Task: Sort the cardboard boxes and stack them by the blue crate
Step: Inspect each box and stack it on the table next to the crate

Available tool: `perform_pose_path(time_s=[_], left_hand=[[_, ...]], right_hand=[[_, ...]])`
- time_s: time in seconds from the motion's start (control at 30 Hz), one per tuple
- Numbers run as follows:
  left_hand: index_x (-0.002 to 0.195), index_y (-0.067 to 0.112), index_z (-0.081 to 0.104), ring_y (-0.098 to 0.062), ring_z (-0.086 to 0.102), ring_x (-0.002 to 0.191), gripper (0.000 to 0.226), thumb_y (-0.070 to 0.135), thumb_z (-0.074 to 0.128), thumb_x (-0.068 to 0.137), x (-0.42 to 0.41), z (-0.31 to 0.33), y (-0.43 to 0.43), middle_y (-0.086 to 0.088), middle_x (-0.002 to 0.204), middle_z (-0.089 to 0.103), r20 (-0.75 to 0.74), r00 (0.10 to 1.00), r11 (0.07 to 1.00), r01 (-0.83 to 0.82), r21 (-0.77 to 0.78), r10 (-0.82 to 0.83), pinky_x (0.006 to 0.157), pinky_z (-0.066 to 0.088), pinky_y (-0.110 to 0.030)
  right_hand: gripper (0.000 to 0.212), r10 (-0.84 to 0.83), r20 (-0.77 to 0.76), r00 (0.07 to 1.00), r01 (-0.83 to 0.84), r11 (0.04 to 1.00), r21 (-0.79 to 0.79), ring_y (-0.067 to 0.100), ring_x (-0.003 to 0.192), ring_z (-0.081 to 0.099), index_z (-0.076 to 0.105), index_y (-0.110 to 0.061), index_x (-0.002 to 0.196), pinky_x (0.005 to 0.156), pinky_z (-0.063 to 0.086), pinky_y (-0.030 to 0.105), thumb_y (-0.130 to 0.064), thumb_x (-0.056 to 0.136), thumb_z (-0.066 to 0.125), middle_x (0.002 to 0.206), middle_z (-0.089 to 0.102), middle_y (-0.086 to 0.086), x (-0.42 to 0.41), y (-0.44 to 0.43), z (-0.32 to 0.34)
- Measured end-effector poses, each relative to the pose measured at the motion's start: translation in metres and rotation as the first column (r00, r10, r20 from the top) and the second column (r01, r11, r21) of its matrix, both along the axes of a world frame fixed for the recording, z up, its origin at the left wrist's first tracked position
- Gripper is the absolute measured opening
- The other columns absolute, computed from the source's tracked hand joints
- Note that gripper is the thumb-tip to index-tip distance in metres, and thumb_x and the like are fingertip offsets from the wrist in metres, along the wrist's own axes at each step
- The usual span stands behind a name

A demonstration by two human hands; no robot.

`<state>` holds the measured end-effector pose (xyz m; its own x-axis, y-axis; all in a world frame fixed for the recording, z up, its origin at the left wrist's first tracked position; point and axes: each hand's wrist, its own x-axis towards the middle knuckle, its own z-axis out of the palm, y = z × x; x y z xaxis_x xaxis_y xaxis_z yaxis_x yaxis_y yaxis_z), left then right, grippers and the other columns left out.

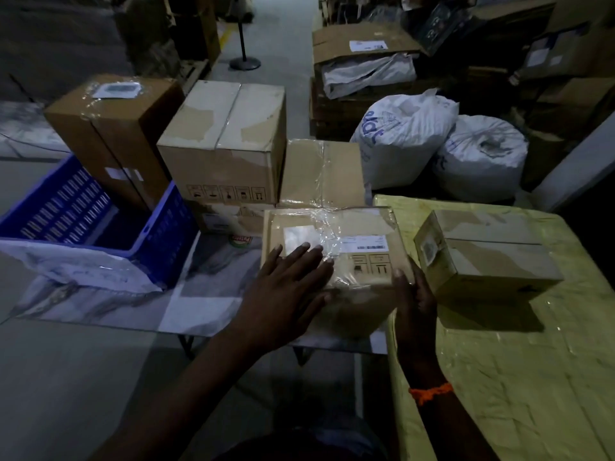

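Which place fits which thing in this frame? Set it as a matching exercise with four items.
Things: 1 tall brown box; 2 small box; 3 taped box; 4 white sacks.
Places: A on the yellow cover; B past the table's far edge; C in the blue crate; D under the left hand.
Pairs: 1-C; 2-A; 3-D; 4-B.

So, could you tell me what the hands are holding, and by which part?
The taped box: the right hand grips its near right edge, and the left hand lies flat on its top.
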<state>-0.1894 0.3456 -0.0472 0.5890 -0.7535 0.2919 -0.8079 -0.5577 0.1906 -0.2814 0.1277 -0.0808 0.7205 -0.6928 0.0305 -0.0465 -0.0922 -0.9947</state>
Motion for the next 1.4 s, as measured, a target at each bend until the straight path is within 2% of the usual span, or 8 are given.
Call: perform_pose_path(time_s=[0.2, 0.4, 0.5, 0.63, 0.73, 0.87, 1.03, 1.4], left_hand=[[0.160, 0.035, 0.027, -0.012, 0.006, 0.157, 0.070, 0.069, 0.032, 0.099, -0.009, 0.009, 0.036, 0.006, 0.170, 0.013, -0.307, 0.948, 0.973, -0.145, -0.182, 0.084, 0.126, 0.013, -0.044], [0.155, 0.029, 0.036, -0.019, 0.044, 0.141, 0.080, 0.076, 0.047, 0.091, -0.001, 0.033, 0.070, 0.001, 0.157, 0.042, -0.499, 0.822, 0.747, -0.510, -0.427, 0.276, 0.106, 0.048, -0.056], [0.151, 0.030, 0.039, -0.015, 0.055, 0.128, 0.075, 0.068, 0.057, 0.089, 0.007, 0.027, 0.092, 0.003, 0.144, 0.054, -0.559, 0.768, 0.658, -0.599, -0.457, 0.311, 0.096, 0.056, -0.049], [0.147, 0.027, 0.047, -0.004, 0.061, 0.119, 0.064, 0.055, 0.061, 0.092, 0.008, 0.022, 0.118, 0.005, 0.134, 0.063, -0.591, 0.749, 0.592, -0.632, -0.501, 0.300, 0.089, 0.057, -0.026], [0.137, 0.037, 0.050, 0.011, 0.061, 0.108, 0.050, 0.047, 0.068, 0.092, 0.008, 0.018, 0.130, 0.024, 0.117, 0.066, -0.667, 0.703, 0.521, -0.676, -0.520, 0.246, 0.078, 0.051, -0.010], [0.144, 0.035, 0.049, 0.000, 0.061, 0.116, 0.065, 0.053, 0.067, 0.084, 0.009, -0.010, 0.139, 0.014, 0.130, 0.065, -0.780, 0.598, 0.485, -0.746, -0.457, 0.185, 0.090, 0.053, -0.032], [0.143, 0.034, 0.051, -0.002, 0.063, 0.117, 0.062, 0.047, 0.068, 0.084, -0.003, -0.034, 0.113, 0.013, 0.132, 0.065, -0.864, 0.496, 0.503, -0.769, -0.393, 0.082, 0.094, 0.055, -0.040], [0.146, 0.035, 0.047, -0.016, 0.058, 0.127, 0.084, 0.068, 0.071, 0.073, -0.009, -0.053, 0.084, 0.008, 0.138, 0.061, -0.904, 0.428, 0.529, -0.768, -0.361, 0.006, 0.103, 0.052, -0.055]], right_hand=[[0.053, 0.227, 0.079, 0.971, -0.217, 0.969, -0.115, 0.005, 0.131, 0.056, 0.055, -0.044, 0.140, 0.103, 0.051, 0.030, -0.071, 0.095, 0.047, 0.140, 0.056, -0.021, 0.016, 0.053, 0.037], [0.046, 0.584, 0.030, 0.811, -0.572, 0.803, -0.169, -0.002, 0.132, 0.053, 0.060, -0.020, 0.142, 0.105, 0.043, 0.015, -0.042, 0.102, 0.053, 0.142, 0.060, -0.010, 0.044, 0.102, 0.044], [0.051, 0.540, -0.048, 0.840, -0.541, 0.829, -0.141, 0.003, 0.127, 0.059, 0.061, -0.020, 0.140, 0.106, 0.053, 0.035, -0.047, 0.096, 0.062, 0.137, 0.063, -0.008, 0.058, 0.100, 0.019], [0.045, 0.365, -0.229, 0.903, -0.412, 0.886, -0.211, 0.015, 0.128, 0.057, 0.061, -0.016, 0.139, 0.102, 0.048, 0.022, -0.025, 0.097, 0.071, 0.140, 0.060, 0.003, 0.064, 0.068, -0.018], [0.054, 0.282, -0.396, 0.874, -0.355, 0.927, -0.122, 0.024, 0.131, 0.054, 0.057, -0.018, 0.142, 0.100, 0.047, 0.033, -0.041, 0.095, 0.071, 0.144, 0.056, 0.008, 0.059, 0.044, -0.033], [0.024, 0.411, -0.282, 0.867, -0.369, 0.909, 0.192, 0.014, 0.114, 0.067, 0.066, -0.034, 0.117, 0.099, 0.056, 0.040, -0.046, 0.096, 0.064, 0.126, 0.071, 0.000, 0.050, 0.038, -0.032], [0.043, 0.238, -0.295, 0.926, -0.240, 0.970, 0.030, 0.019, 0.107, 0.070, 0.069, -0.030, 0.116, 0.096, 0.057, 0.049, -0.063, 0.089, 0.069, 0.110, 0.075, -0.006, 0.044, 0.015, -0.035], [0.036, 0.174, -0.281, 0.944, -0.183, 0.983, -0.007, -0.010, 0.096, 0.065, 0.067, -0.022, 0.127, 0.074, 0.050, 0.009, -0.039, 0.096, 0.070, 0.115, 0.072, -0.009, 0.006, -0.016, -0.030]])
